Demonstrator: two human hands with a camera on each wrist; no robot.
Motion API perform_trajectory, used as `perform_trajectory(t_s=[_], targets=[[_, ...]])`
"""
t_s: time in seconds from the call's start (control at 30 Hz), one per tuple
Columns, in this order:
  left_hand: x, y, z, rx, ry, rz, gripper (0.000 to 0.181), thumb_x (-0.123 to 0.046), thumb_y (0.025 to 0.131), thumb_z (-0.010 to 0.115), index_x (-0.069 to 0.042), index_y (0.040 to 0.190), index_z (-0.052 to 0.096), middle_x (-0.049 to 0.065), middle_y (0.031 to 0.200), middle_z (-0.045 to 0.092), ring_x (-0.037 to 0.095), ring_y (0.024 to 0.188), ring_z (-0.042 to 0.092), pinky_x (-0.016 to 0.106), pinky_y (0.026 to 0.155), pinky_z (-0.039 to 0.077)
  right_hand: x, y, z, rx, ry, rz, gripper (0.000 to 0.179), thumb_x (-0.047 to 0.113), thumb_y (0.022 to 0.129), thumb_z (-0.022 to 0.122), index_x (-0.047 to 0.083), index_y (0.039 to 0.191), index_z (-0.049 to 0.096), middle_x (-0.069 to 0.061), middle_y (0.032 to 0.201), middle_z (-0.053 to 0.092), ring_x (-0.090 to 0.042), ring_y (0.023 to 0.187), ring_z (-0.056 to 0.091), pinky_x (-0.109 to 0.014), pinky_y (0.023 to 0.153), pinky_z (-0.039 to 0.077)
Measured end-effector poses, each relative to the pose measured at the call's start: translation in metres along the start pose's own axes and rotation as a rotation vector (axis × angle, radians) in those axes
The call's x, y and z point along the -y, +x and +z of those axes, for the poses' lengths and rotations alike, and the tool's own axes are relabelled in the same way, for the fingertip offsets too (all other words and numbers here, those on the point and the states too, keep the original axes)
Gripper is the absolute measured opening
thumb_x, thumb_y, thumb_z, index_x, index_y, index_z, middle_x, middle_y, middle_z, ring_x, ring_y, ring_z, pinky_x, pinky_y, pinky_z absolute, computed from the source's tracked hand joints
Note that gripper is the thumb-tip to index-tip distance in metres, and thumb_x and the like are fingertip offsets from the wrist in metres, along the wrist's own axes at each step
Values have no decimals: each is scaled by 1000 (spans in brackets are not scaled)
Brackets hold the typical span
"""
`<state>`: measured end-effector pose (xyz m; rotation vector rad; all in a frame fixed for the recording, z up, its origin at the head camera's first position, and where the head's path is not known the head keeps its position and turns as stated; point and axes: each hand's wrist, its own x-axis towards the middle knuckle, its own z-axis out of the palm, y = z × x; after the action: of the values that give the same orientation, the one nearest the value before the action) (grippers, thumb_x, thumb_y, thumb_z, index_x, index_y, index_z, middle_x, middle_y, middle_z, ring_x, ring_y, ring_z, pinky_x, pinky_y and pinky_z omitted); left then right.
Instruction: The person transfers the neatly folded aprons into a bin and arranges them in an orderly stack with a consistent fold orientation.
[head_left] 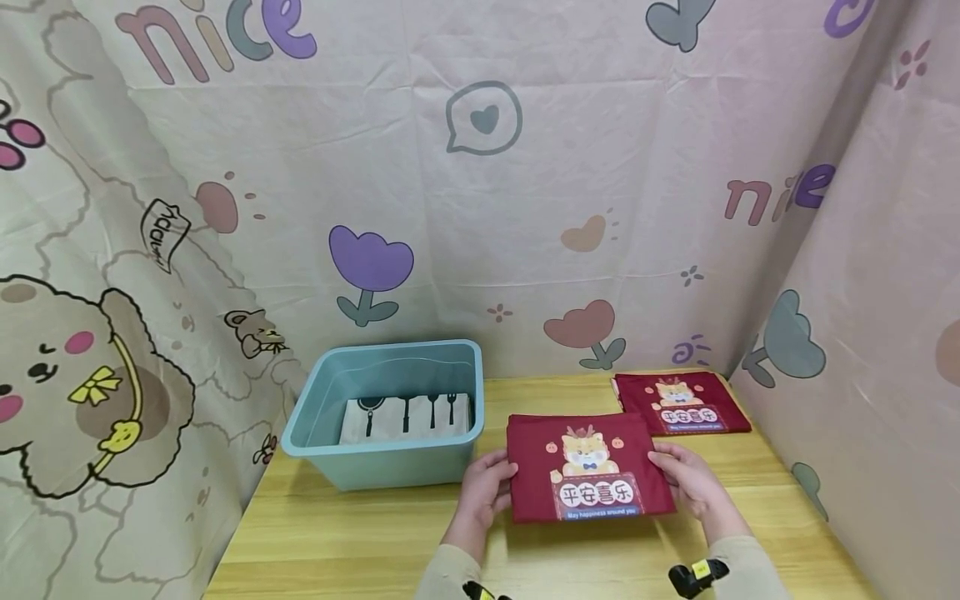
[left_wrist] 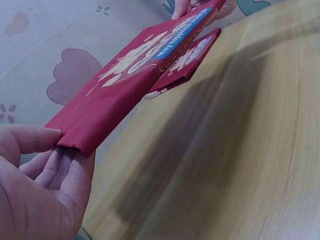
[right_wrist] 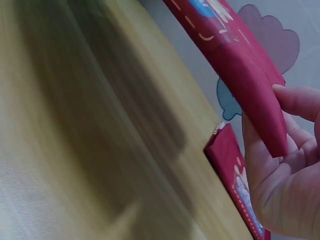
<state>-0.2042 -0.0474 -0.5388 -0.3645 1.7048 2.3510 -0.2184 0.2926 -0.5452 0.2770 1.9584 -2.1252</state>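
Lettering on our folded red cloth reads "平安喜乐" and "May happiness around you", upright towards us. Flat, rectangular, its long axis spans from our left hand to our right hand, each pinching a side edge above the wood-grain table; a matching cloth rests beyond the right.

Both hands apart, each in a pinch, thumbs uppermost
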Motion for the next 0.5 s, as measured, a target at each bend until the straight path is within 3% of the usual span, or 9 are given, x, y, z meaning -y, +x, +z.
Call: perform_trajectory(t_s=[0.5], targets=[[-24,-10,14,26,-84,33,46,-4,92,64,5,136,54,11,113,69,20,86,68,40,78,58,33,-11,-4,2,28,-47,7,14,101,56,20,106,57,3,94,68,-14,84,69,-36,75,59]])
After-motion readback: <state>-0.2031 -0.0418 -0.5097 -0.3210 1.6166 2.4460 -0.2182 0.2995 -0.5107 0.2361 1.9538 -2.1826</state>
